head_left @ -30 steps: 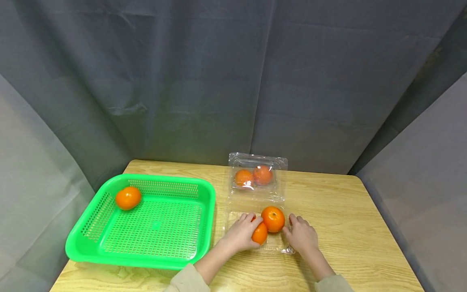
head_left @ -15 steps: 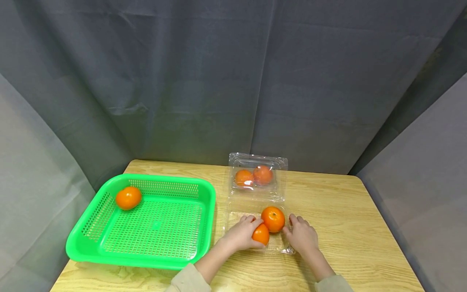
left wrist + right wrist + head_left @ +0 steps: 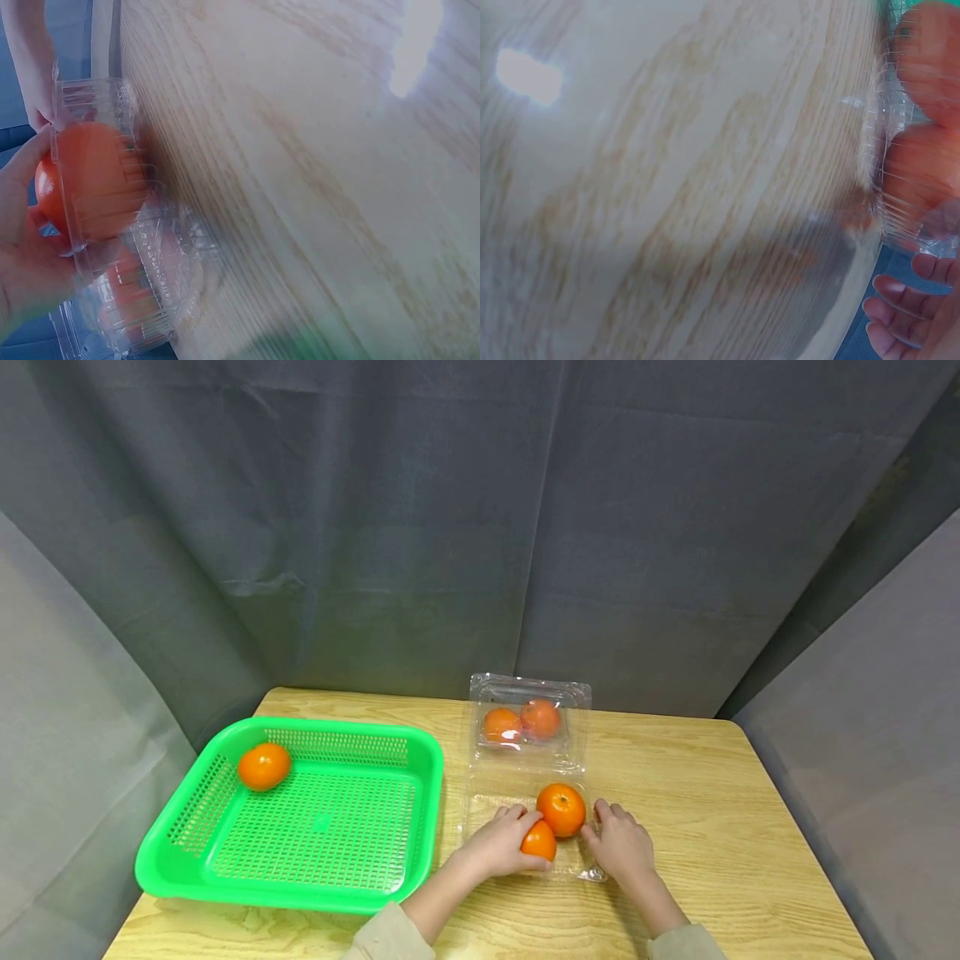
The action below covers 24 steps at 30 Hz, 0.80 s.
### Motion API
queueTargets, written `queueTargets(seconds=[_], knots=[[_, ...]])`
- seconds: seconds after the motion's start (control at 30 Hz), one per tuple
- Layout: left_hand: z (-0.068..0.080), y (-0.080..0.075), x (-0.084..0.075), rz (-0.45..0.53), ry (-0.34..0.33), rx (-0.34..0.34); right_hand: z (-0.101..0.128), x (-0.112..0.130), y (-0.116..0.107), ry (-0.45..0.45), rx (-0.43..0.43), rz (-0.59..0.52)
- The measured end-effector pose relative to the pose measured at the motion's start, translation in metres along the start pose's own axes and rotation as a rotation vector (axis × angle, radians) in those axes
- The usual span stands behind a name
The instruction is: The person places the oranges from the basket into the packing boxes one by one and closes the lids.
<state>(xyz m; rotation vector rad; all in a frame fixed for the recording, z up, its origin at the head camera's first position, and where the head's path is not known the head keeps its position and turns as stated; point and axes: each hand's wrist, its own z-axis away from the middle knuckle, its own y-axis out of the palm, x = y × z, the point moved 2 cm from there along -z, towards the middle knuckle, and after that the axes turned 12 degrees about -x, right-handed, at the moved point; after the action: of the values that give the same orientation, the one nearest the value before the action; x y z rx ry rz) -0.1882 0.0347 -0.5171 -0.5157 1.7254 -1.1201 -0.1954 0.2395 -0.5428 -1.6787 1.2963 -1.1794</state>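
Observation:
My left hand (image 3: 498,843) grips an orange (image 3: 539,841) in the near tray of an open clear plastic clamshell box (image 3: 487,806). Its thumb and fingers curve around the fruit; the left wrist view shows this orange (image 3: 97,180) through the ribbed plastic wall. A second orange (image 3: 561,810) sits right beside it, farther back in the tray. At the box's right side rests my right hand (image 3: 621,843), fingers relaxed and holding nothing. Those loose fingers (image 3: 904,296) show close to the plastic in the right wrist view.
Two more oranges (image 3: 540,719) show through the clear lid (image 3: 573,752) at the back. On the left stands a green plastic basket (image 3: 431,810) with one orange (image 3: 264,767) in its far left corner. Grey curtains (image 3: 420,527) border the wooden table (image 3: 675,777).
The orange in my left hand has shifted slightly to the right within the tray, and the left fingers followed a little. My right hand has stayed put.

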Motion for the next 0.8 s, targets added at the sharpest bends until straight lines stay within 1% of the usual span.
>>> queueTargets(seconds=[0.23,0.53,0.67,0.8], knots=[[0.0002,-0.0003,-0.0001,0.003,0.01,-0.009,0.0001,-0.0009,0.0011,-0.001,0.009,0.003],[0.0005,-0.0012,-0.0006,-0.032,0.031,-0.024,-0.0003,-0.0019,0.0023,-0.013,-0.001,0.004],[0.0007,-0.0039,-0.0021,-0.067,0.049,-0.046,-0.0002,-0.0017,0.0018,-0.014,0.001,0.004],[0.0013,-0.01,-0.0051,-0.105,0.076,-0.09,0.0,-0.0016,0.0012,-0.013,0.004,0.006]])
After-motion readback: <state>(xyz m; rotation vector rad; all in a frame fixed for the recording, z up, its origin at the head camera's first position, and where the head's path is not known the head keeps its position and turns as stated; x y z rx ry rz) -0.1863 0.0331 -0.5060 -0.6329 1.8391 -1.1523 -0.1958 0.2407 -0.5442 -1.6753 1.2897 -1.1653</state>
